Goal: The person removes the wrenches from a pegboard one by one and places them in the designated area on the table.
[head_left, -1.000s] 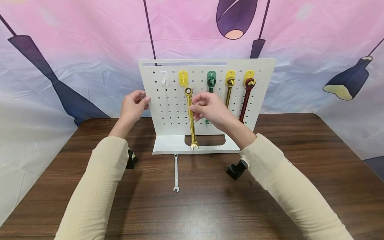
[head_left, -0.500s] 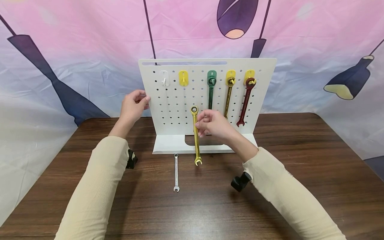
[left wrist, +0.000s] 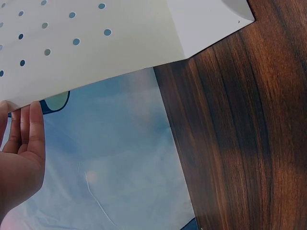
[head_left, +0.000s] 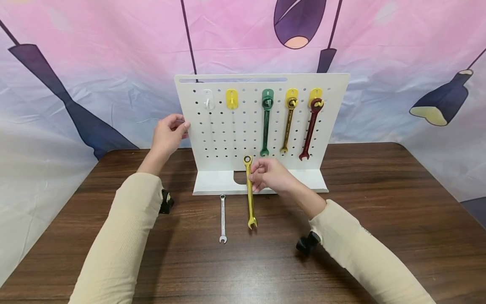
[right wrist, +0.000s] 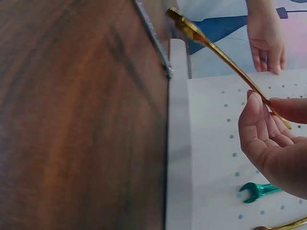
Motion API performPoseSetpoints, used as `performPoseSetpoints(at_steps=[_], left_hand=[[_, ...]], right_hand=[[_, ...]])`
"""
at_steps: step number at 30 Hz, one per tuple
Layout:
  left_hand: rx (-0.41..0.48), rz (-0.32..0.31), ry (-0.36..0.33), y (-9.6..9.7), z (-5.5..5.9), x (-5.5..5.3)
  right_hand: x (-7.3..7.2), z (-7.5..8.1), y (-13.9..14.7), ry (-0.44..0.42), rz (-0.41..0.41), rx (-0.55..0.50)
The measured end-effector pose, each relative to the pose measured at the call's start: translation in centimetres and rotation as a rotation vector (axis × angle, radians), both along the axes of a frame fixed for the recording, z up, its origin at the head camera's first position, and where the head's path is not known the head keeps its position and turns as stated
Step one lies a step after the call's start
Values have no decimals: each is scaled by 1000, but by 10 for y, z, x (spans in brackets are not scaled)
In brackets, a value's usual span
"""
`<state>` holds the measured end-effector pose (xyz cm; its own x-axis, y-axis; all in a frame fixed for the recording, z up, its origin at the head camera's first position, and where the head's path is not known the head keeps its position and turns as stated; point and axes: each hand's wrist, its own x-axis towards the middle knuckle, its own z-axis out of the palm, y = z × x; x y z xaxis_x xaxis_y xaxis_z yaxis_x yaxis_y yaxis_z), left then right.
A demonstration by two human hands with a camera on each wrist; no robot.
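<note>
My right hand (head_left: 271, 175) pinches a gold combination wrench (head_left: 250, 202) by its shaft between thumb and fingers, in front of the pegboard's base. The wrench hangs ring end up, its open jaw pointing down. In the right wrist view the gold wrench (right wrist: 230, 62) slants up and left from the fingertips. My left hand (head_left: 168, 134) pinches the left edge of the white pegboard (head_left: 224, 139) between thumb and fingers; the left wrist view shows these fingers (left wrist: 34, 127) at the board's edge. A silver combination wrench (head_left: 222, 219) lies on the table, left of the gold one.
On the board hang a green wrench (head_left: 266, 131), a darker gold wrench (head_left: 288, 126) and a dark red wrench (head_left: 311, 131). A white hook (head_left: 208, 102) and a yellow hook (head_left: 232, 100) on the left bear nothing. A printed cloth (head_left: 114, 84) hangs behind the wooden table (head_left: 182, 261).
My right hand has brought the gold wrench down and slightly right, away from just below the yellow hook. The left hand stays at the board's edge.
</note>
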<state>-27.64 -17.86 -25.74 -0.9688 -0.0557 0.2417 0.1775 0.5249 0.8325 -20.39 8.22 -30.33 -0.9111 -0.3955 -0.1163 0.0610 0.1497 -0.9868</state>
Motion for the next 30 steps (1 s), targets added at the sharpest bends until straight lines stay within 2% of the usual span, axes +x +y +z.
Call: performPoseSetpoints(at_steps=[8, 30], left_hand=[[3, -6, -7, -1, 0, 0], [-2, -12, 12, -1, -1, 0]], right_hand=[[7, -15, -3, -48, 41, -19], [16, -39, -15, -152, 94, 1]])
